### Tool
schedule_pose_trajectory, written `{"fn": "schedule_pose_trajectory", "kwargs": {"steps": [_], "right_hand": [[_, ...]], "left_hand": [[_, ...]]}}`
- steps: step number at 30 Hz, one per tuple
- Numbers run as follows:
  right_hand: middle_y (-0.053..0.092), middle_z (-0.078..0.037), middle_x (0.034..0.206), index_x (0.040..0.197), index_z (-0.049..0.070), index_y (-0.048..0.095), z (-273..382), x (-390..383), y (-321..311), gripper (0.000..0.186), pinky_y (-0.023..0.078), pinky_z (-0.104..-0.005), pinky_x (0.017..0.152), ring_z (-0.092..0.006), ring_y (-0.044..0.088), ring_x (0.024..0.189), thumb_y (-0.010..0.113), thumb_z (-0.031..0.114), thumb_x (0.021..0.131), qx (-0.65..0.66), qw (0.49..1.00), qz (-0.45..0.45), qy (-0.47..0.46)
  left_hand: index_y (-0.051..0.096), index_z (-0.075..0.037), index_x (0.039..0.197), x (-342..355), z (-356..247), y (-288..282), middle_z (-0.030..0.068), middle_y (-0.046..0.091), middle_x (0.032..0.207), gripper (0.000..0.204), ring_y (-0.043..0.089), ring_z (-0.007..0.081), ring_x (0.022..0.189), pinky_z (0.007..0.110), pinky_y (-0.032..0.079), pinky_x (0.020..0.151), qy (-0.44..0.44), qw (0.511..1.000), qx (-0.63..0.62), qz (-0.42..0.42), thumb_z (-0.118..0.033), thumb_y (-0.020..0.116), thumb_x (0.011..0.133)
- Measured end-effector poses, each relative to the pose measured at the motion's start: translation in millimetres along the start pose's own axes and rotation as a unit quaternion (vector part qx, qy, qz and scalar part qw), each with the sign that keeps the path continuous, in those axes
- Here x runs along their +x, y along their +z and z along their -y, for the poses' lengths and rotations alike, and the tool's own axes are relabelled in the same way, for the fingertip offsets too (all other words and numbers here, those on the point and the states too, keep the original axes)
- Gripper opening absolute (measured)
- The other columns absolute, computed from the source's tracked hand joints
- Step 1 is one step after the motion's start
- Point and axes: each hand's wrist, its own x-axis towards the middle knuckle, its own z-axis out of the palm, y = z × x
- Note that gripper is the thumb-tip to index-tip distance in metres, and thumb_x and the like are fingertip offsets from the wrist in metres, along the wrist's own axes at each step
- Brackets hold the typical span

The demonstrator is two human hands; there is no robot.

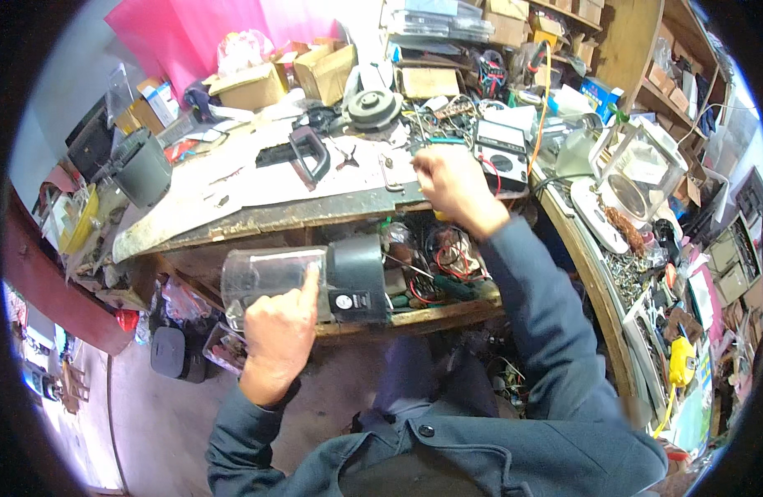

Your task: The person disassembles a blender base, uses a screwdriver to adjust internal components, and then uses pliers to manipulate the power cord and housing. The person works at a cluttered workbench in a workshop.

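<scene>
Clear cylindrical container [261,269] with a dark base [357,269], lying on its side across the open drawer [423,317] below the front edge of the workbench [332,212]. Its transparent end points to the person's left, its base to the right. The left hand [278,335] lies against the near side, index finger extended over the clear wall and the other fingers curled; whether they grip it cannot be told. The right hand [458,189] is apart from the container, above the bench near the meter [507,156], its fingers drawn in; whether it holds anything cannot be told. Handling, as judged from appearance: the clear wall is probably rigid plastic, smooth, somewhat slippery and liable to scratch or crack if squeezed; the base is probably the heavier, sturdier end. A sound hold would put one palm beneath the base and the other hand spread around the clear wall.
</scene>
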Motion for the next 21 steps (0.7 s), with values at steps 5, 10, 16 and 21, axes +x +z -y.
{"fn": "schedule_pose_trajectory", "kwargs": {"steps": [5,10,16,21], "right_hand": [[0.075,-0.023,0.100,0.096,0.006,0.079,-83.7,112.4,55.3,0.021,0.057,-0.0468,0.086,-0.0390,0.073,0.093,0.064,0.014,0.084,-0.103,0.980,0.100,0.137],[0.073,-0.026,0.117,0.113,0.000,0.075,-85.8,152.4,81.4,0.033,0.056,-0.0484,0.092,-0.0400,0.070,0.114,0.070,0.019,0.086,-0.095,0.945,0.182,0.256],[0.070,-0.024,0.128,0.120,0.001,0.074,-106.0,170.5,114.9,0.038,0.053,-0.0514,0.099,-0.0406,0.067,0.121,0.071,0.017,0.086,-0.093,0.926,0.226,0.287],[0.074,-0.025,0.098,0.098,-0.001,0.076,-124.2,171.2,116.5,0.029,0.057,-0.0463,0.079,-0.0403,0.072,0.092,0.068,0.019,0.080,-0.037,0.964,0.147,0.217]], "left_hand": [[0.067,-0.010,0.134,5.3,3.6,8.8,-0.0013,0.058,0.065,0.049,0.063,0.0155,0.055,0.033,0.051,0.055,0.027,0.999,0.028,0.014,-0.013,0.060,0.086],[0.067,-0.009,0.136,-1.3,4.6,10.2,-0.0025,0.058,0.065,0.050,0.063,0.0134,0.056,0.030,0.049,0.055,0.013,1.000,0.005,0.017,-0.015,0.060,0.087],[0.070,-0.011,0.131,-0.9,3.4,13.0,-0.0021,0.054,0.060,0.044,0.060,0.0146,0.052,0.032,0.046,0.051,0.010,1.000,-0.005,-0.010,-0.014,0.062,0.087],[0.069,-0.011,0.133,1.6,1.0,7.9,-0.0027,0.054,0.062,0.047,0.060,0.0137,0.053,0.031,0.046,0.052,0.013,1.000,-0.008,-0.003,-0.014,0.062,0.086]]}}
